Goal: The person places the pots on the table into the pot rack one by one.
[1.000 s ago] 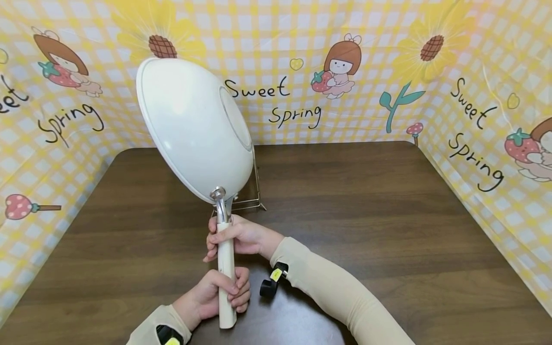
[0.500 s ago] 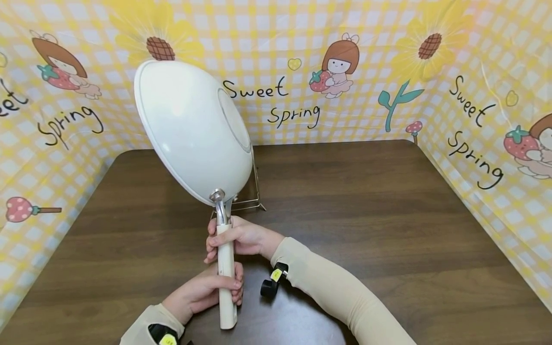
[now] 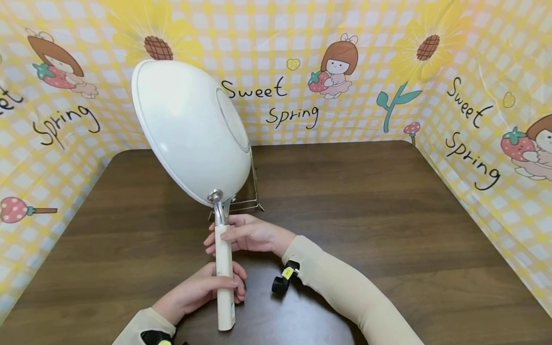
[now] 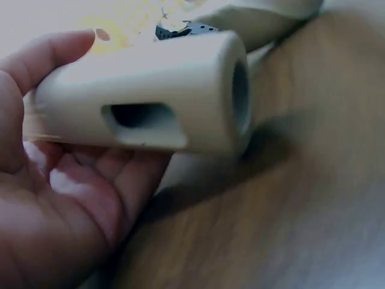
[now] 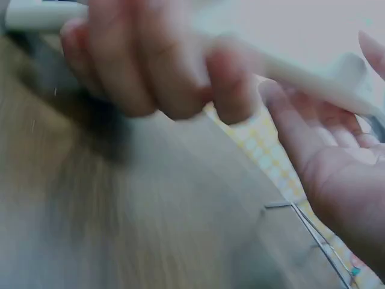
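A white wok (image 3: 189, 129) stands tilted with its underside facing me and its cream handle (image 3: 223, 268) pointing down towards me. Behind it, a thin wire stand (image 3: 255, 184) shows partly; the wok hides the rest. My left hand (image 3: 194, 290) loosely holds the lower handle, thumb across the front, fingers bent behind. In the left wrist view, the handle's slotted, hollow end (image 4: 174, 102) sticks out past that hand. Higher up, my right hand (image 3: 256, 235) is at the handle with loose, spread fingers behind it and the thumb at its front.
The dark wooden table (image 3: 345, 206) extends behind and to both sides. A yellow checked cloth (image 3: 276, 43) with printed figures surrounds it at the back and sides. A small black camera (image 3: 281, 285) hangs from the right wrist.
The right hand has loosened and shifted slightly right along with its sleeve. My left hand has moved a little left, its fingers looser. The wok and handle have stayed nearly in place.
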`<state>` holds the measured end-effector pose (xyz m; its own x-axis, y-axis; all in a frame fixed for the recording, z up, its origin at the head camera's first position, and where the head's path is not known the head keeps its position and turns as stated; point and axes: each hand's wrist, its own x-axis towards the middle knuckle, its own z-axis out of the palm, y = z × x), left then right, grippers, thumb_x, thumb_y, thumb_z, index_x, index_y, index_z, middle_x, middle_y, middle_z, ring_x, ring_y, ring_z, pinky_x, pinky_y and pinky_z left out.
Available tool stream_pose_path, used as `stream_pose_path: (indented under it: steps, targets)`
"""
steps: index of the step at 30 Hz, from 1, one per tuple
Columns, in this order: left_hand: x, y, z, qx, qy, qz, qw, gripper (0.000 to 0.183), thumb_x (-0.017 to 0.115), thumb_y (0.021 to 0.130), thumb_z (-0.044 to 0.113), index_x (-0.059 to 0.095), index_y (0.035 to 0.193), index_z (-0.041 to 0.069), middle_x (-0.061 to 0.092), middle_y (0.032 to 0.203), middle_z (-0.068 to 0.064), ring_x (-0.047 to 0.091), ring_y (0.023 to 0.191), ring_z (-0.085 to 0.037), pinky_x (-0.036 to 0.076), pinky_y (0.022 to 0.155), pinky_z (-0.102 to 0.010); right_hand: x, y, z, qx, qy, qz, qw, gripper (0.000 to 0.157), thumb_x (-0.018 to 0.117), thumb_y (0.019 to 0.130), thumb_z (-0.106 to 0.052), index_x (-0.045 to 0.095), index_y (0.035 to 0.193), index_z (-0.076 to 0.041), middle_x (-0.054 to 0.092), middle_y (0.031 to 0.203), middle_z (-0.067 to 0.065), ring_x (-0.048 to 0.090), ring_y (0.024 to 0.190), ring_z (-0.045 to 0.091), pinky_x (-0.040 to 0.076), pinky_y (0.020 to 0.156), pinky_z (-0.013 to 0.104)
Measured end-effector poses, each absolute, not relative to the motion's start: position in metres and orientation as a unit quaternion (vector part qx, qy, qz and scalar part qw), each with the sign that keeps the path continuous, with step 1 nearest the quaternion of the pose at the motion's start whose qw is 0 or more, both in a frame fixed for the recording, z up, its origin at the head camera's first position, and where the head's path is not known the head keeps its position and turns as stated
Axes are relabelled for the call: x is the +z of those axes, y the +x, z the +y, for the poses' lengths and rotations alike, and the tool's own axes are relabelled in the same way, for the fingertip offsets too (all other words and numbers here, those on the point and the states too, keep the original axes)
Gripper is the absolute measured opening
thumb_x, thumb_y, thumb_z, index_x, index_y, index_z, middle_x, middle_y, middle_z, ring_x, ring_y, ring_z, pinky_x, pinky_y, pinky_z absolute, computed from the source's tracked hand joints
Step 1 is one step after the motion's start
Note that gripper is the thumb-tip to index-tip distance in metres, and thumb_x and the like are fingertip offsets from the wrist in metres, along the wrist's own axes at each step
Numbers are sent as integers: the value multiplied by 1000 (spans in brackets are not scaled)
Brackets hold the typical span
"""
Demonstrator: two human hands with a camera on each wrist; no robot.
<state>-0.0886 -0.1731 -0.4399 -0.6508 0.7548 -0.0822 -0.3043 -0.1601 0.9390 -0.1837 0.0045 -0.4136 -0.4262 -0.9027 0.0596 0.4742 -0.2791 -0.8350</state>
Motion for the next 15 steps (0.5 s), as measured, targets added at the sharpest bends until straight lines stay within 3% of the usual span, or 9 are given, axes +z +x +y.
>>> stream_pose_path:
  steps: [4,6,10,15]
  targets:
    - [-427,-82,-178,658,202,654,315,30,53,100,9,52,118,-16,72,95,-12,71,89,-21,56,77,-32,-412,-188,26,-739,-274,429,442,37,39,97,8,43,133,7,58,129,28,65,107,24,47,100,46]
    - [-419,-80,-180,615,196,705,294,32,55,101,12,55,118,-15,70,95,-14,70,85,-20,57,73,-33,-408,-190,40,-730,-279,454,428,43,41,97,7,35,139,14,50,136,35,63,111,26,45,102,49]
    - [-400,-81,-184,495,218,811,225,24,59,101,23,66,104,0,68,85,-3,64,70,-10,55,59,-30,-401,-192,68,-700,-303,512,394,50,44,98,4,27,142,19,45,138,39,59,120,34,44,103,52]
    - [-374,-80,-182,295,240,918,109,26,64,95,44,62,79,23,49,59,16,46,53,1,41,48,-23,-394,-190,100,-645,-310,600,357,47,51,99,0,34,139,18,53,133,34,55,124,42,46,101,51]
